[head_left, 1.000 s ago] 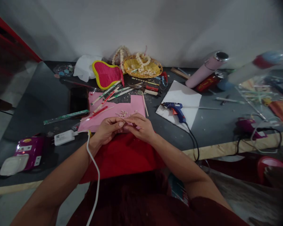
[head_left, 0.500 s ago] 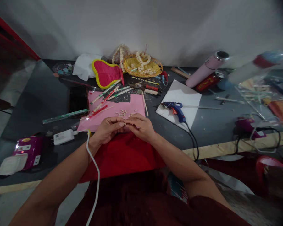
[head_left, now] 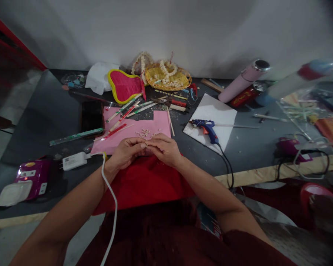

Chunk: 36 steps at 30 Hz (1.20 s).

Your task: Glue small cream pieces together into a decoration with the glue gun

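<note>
My left hand [head_left: 129, 151] and my right hand [head_left: 165, 149] meet at the fingertips over the near edge of a pink sheet [head_left: 162, 122]. Both are closed in a pinch on a tiny pale piece [head_left: 147, 145], mostly covered by the fingers. Just beyond the fingers, several small pale pieces [head_left: 144, 132] lie loose on the sheet. A red cloth [head_left: 147, 184] hangs below my hands. A white cable [head_left: 115, 207] runs across my left wrist to a white plug adapter [head_left: 74, 161].
A blue glue gun [head_left: 208, 130] rests on a white board [head_left: 224, 111] at right. Behind are a yellow basket [head_left: 155, 87], pliers [head_left: 170, 101] and a pink-red heart-like piece [head_left: 125, 87]. A pink flask [head_left: 242, 81], phone [head_left: 91, 116] and purple box [head_left: 39, 177] surround the work area.
</note>
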Available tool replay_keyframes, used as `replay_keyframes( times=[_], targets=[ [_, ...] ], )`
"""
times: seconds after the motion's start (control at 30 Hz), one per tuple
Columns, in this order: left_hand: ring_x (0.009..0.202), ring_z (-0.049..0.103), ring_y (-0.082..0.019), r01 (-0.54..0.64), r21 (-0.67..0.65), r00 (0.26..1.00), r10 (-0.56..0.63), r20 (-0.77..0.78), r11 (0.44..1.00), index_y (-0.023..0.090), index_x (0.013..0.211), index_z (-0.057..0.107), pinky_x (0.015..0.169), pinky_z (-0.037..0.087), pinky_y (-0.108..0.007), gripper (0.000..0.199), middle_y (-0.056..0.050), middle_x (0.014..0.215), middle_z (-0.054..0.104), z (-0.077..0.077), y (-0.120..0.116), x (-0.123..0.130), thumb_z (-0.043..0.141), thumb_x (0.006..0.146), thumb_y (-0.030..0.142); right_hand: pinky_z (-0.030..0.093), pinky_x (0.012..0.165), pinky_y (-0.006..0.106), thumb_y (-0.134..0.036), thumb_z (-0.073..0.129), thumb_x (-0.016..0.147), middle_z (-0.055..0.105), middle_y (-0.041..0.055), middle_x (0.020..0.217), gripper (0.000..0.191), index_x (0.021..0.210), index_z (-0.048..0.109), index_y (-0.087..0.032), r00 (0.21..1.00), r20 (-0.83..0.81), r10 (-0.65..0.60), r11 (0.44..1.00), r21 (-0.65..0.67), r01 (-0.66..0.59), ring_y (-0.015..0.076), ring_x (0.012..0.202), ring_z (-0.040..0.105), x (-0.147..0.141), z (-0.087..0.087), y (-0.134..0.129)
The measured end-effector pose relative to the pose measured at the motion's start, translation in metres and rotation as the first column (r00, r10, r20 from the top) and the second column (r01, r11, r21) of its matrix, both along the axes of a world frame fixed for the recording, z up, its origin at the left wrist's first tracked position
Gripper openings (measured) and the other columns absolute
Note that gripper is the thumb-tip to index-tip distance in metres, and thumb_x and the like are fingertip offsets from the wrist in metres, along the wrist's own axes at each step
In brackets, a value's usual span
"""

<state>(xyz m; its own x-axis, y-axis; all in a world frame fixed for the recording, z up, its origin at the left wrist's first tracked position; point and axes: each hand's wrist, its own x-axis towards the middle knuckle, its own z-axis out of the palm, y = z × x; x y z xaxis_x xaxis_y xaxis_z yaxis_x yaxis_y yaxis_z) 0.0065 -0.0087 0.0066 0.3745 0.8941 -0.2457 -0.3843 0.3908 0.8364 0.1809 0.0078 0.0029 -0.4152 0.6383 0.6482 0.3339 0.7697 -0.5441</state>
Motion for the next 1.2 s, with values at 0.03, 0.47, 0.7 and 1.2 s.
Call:
replay_keyframes(
  times=[0.03,0.47,0.7,1.2],
  targets=[
    [0.058,0.053,-0.007,-0.002,0.0,1.0,0.002,0.002,1.0,0.011,0.083,0.071,0.058,0.044,-0.019,0.015,-0.002,0.068,0.062,0.0,0.0,0.0,0.071,0.072,0.022,0.057,0.072,0.025,-0.021,0.054,0.088,0.067,0.005,0.087,0.017,0.098,0.067,-0.021,1.0,0.002,-0.002,1.0,0.002,0.002,0.0119,0.08,0.063,0.0,0.0,0.0],
    [0.058,0.054,-0.007,-0.023,-0.015,0.999,0.023,0.041,1.0,0.011,0.085,0.071,0.058,0.046,-0.019,0.018,-0.003,0.069,0.063,0.002,0.0,0.002,0.074,0.07,0.02,0.055,0.078,0.026,-0.018,0.053,0.087,0.067,0.0055,0.091,0.021,0.103,0.066,-0.02,0.999,0.026,-0.025,1.0,0.009,0.025,0.0126,0.087,0.062,0.001,-0.002,0.0],
    [0.054,0.053,-0.007,-0.1,-0.01,0.995,0.1,0.027,0.995,0.012,0.083,0.069,0.055,0.044,-0.018,0.015,-0.001,0.063,0.061,0.001,0.001,-0.002,0.072,0.072,0.023,0.052,0.067,0.025,-0.019,0.054,0.086,0.062,0.0035,0.088,0.031,0.117,0.058,-0.024,0.995,-0.059,-0.078,0.989,-0.129,0.069,0.0117,0.077,0.058,0.01,0.004,0.003],
    [0.059,0.05,-0.007,-0.069,0.013,0.993,0.067,0.098,0.998,0.01,0.084,0.07,0.055,0.041,-0.018,0.021,-0.003,0.066,0.059,0.001,0.001,-0.005,0.072,0.073,0.028,0.045,0.069,0.026,-0.025,0.048,0.09,0.063,0.0046,0.093,0.019,0.103,0.06,-0.02,0.943,0.122,-0.31,0.93,-0.168,0.328,0.0138,0.081,0.057,0.056,0.035,0.013]
  ],
)
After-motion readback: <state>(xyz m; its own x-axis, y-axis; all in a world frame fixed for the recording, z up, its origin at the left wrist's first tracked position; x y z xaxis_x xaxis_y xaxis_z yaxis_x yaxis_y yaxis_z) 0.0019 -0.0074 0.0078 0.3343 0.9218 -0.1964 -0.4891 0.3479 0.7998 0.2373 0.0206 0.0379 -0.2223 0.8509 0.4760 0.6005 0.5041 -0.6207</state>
